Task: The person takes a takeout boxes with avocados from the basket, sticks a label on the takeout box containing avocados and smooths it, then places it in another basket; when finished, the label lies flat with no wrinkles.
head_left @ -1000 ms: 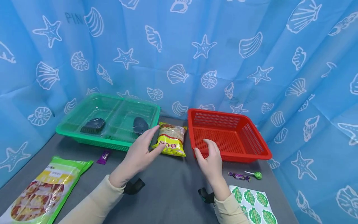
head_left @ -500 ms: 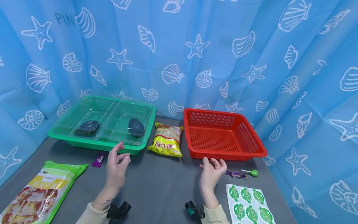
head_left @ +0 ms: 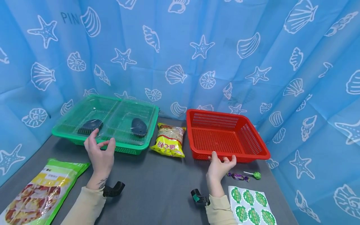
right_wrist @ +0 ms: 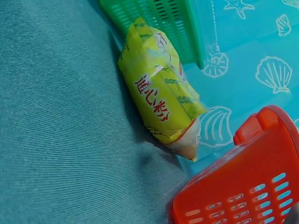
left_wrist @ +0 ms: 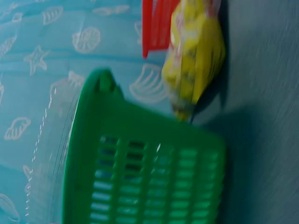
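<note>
Flanking the yellow bag (head_left: pixel 168 140) over the grey table (head_left: pixel 157 190), blue shell-print curtain (head_left: pixel 180 50) behind: left hand (head_left: pixel 99 154), right hand (head_left: pixel 218 170).
Vs half a second ago, left hand sits farther left of the bag; right hand now overlaps the near wall of the red basket (head_left: pixel 200 154), right of bag. Both grips part-wide, nothing visible held; contact can't tell. Green basket (head_left: pixel 130 148), left of bag, has clear two-section tray (head_left: pixel 126 107) over it. Baskets slotted plastic, bag puffy, glossy.

Head view: forward, down — sideways wrist views, close by green basket (left_wrist: pixel 154 126) and red basket (right_wrist: pixel 233 177), share yellow packet (right_wrist: pixel 154 88).
</note>
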Motion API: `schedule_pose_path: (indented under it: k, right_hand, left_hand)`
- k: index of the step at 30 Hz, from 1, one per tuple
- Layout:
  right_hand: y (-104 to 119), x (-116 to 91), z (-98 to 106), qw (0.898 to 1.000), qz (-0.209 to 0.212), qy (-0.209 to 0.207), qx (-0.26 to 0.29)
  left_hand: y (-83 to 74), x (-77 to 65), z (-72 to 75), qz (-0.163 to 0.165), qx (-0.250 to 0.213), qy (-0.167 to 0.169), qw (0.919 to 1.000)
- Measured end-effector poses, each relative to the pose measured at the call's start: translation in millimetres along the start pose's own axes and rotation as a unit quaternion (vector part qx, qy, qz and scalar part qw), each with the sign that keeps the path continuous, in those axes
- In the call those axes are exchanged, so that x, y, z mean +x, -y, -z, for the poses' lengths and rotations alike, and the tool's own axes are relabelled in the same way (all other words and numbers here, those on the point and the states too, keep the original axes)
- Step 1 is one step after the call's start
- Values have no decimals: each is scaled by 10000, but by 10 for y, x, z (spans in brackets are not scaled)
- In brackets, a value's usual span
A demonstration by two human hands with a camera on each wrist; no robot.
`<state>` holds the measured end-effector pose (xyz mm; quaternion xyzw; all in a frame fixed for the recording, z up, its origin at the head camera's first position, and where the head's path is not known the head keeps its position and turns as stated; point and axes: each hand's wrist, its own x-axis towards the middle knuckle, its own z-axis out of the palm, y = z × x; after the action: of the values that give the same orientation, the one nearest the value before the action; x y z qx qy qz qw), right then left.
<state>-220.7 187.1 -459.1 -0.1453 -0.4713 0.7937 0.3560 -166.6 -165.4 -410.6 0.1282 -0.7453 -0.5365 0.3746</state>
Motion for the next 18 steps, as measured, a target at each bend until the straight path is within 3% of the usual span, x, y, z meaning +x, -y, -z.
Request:
schedule_pose_path:
  k: [6,13,18]
  right_hand:
    - [151,-91,-89,9987,-64,-140,-487]
    - [-376,223,200,9982,335,83,-488]
    - [-403,247,221,9991,303,215,-178]
  left_hand:
    - [-20,172,-18,227,824,157,9962]
    - [-37,293,-34,280,1075,247,9935]
    - [-6,341,-78,59,1022,94,9947]
